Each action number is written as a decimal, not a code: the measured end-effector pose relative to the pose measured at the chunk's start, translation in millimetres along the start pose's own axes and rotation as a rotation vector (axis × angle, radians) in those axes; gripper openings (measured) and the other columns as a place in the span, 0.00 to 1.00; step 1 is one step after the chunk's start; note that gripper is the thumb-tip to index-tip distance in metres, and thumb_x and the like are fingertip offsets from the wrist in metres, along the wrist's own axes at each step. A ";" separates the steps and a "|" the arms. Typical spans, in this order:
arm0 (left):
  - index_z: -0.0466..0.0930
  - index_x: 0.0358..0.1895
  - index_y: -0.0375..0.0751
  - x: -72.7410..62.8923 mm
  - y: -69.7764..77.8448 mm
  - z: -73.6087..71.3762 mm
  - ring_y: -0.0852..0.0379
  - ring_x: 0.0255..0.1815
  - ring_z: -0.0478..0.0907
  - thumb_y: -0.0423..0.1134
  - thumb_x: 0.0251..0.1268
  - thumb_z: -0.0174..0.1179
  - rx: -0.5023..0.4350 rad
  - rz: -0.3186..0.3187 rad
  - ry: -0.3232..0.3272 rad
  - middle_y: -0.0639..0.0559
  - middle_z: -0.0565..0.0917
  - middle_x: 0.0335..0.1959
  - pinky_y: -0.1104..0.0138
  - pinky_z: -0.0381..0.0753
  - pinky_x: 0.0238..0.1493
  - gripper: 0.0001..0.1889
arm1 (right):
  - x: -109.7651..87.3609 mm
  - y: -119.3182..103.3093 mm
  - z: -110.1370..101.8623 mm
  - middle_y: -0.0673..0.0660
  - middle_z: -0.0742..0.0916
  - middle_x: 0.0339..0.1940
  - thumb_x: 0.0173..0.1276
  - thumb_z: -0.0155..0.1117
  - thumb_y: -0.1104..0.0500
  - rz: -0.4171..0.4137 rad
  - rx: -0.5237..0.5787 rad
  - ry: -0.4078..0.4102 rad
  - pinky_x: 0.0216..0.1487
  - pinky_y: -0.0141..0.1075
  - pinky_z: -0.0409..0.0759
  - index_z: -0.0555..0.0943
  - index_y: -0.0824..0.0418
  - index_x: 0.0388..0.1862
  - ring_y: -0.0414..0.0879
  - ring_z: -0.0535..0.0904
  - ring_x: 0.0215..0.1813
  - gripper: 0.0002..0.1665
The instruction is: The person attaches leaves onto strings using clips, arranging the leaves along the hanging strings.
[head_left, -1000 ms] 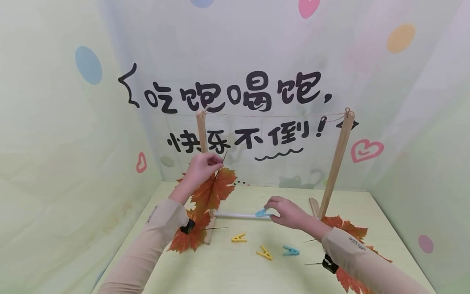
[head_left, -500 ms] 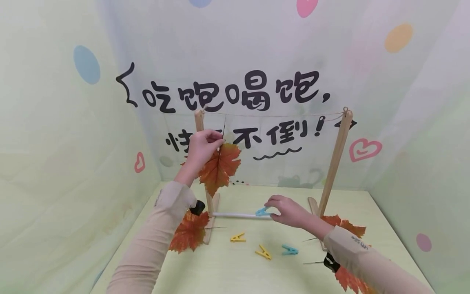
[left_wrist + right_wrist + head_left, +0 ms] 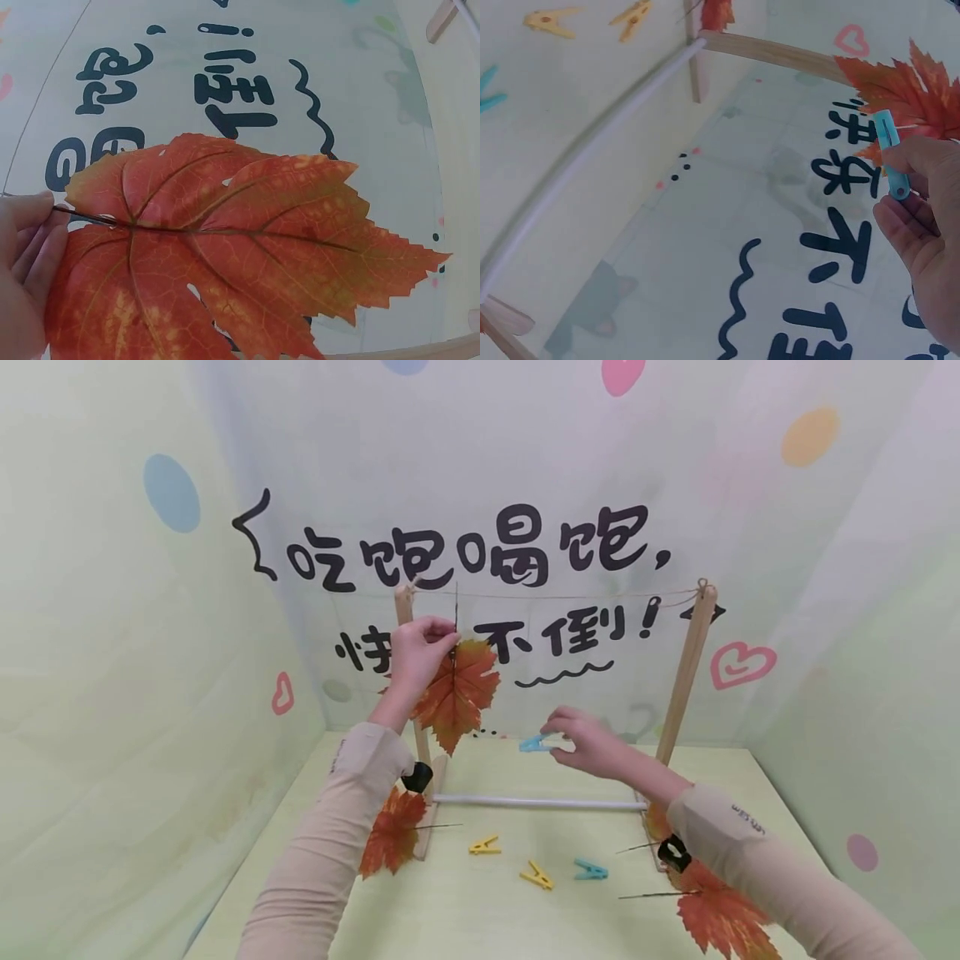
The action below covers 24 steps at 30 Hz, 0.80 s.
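Observation:
An orange-red artificial maple leaf (image 3: 459, 689) hangs point-down from my left hand (image 3: 422, 652), which pinches its dark stem between thumb and fingers. The stem's upper end reaches the thin string (image 3: 540, 597) tied between two wooden posts. In the left wrist view the leaf (image 3: 225, 232) fills the lower middle, its stem at the fingertips. My right hand (image 3: 588, 742) pinches a light blue clothespin (image 3: 534, 743) in the air, below the string and right of the leaf. The right wrist view shows the clothespin (image 3: 891, 154) between thumb and fingers.
Two yellow clothespins (image 3: 485, 845) and a blue clothespin (image 3: 591, 869) lie on the table. A white rod (image 3: 525, 802) joins the feet of the left post (image 3: 403, 607) and right post (image 3: 686, 677). More maple leaves (image 3: 393, 833) lie at left and right.
My left hand has raised the leaf from low by the left post up to the string. My right hand, still a moment ago, has lifted the blue clothespin upward.

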<state>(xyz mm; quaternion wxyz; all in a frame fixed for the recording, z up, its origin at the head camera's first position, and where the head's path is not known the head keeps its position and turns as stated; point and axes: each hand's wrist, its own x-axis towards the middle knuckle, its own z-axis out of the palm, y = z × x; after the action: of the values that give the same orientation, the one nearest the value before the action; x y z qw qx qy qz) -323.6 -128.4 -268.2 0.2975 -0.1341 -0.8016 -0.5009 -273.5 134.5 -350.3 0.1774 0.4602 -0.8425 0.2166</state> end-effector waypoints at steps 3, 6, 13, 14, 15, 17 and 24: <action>0.83 0.34 0.32 0.5 0.9 0.9 0.53 0.30 0.81 0.32 0.52 0.65 -0.020 -0.026 0.019 0.41 0.84 0.31 0.71 0.80 0.34 0.07 | 12.9 -2.6 -16.3 0.60 0.81 0.35 0.49 0.66 0.70 -0.005 0.000 0.036 0.36 0.37 0.80 0.80 0.71 0.38 0.51 0.78 0.36 0.15; 0.83 0.34 0.32 0.6 1.8 1.9 0.53 0.30 0.81 0.32 0.53 0.65 -0.040 -0.042 0.035 0.42 0.84 0.31 0.71 0.79 0.34 0.07 | 25.2 -5.2 -33.0 0.62 0.82 0.36 0.49 0.67 0.70 -0.007 -0.004 0.059 0.36 0.37 0.80 0.80 0.72 0.40 0.52 0.79 0.36 0.16; 0.82 0.34 0.31 -1.3 1.5 5.0 0.53 0.30 0.81 0.31 0.52 0.65 -0.049 -0.051 0.049 0.41 0.84 0.31 0.72 0.79 0.33 0.07 | 49.7 -8.2 -61.3 0.62 0.83 0.36 0.50 0.67 0.70 -0.008 -0.029 0.084 0.37 0.35 0.80 0.80 0.72 0.39 0.50 0.80 0.36 0.15; 0.82 0.34 0.31 -1.8 1.5 5.6 0.53 0.30 0.81 0.31 0.52 0.65 -0.051 -0.056 0.046 0.41 0.84 0.31 0.72 0.79 0.33 0.07 | 52.6 -8.6 -63.9 0.62 0.82 0.36 0.50 0.67 0.70 0.001 -0.037 0.085 0.37 0.35 0.80 0.80 0.72 0.39 0.50 0.80 0.36 0.15; 0.82 0.34 0.31 -2.2 1.2 6.1 0.53 0.30 0.81 0.31 0.52 0.65 -0.047 -0.060 0.042 0.41 0.84 0.31 0.72 0.79 0.33 0.07 | 55.4 -9.1 -66.2 0.62 0.82 0.36 0.51 0.67 0.70 0.009 -0.041 0.083 0.37 0.35 0.80 0.80 0.72 0.39 0.50 0.79 0.36 0.14; 0.82 0.35 0.31 -2.7 0.0 7.3 0.53 0.31 0.81 0.30 0.53 0.64 -0.050 -0.067 0.038 0.41 0.84 0.32 0.72 0.79 0.33 0.07 | 61.2 -10.1 -70.1 0.62 0.82 0.37 0.52 0.67 0.69 0.022 -0.047 0.081 0.38 0.35 0.80 0.80 0.71 0.39 0.50 0.78 0.37 0.14; 0.82 0.36 0.30 -1.6 -3.8 9.7 0.52 0.31 0.81 0.31 0.53 0.64 -0.048 -0.070 0.047 0.41 0.84 0.33 0.72 0.80 0.33 0.08 | 81.9 -16.4 -80.2 0.60 0.81 0.36 0.54 0.66 0.69 0.008 -0.091 0.113 0.37 0.36 0.77 0.80 0.71 0.41 0.49 0.76 0.36 0.14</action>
<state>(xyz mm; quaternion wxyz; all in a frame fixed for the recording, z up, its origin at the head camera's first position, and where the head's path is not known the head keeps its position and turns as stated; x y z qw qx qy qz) -327.6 -121.5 -275.0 0.2951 -0.1013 -0.7864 -0.5332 -293.6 111.7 -238.6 0.2446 0.4353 -0.8419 0.2044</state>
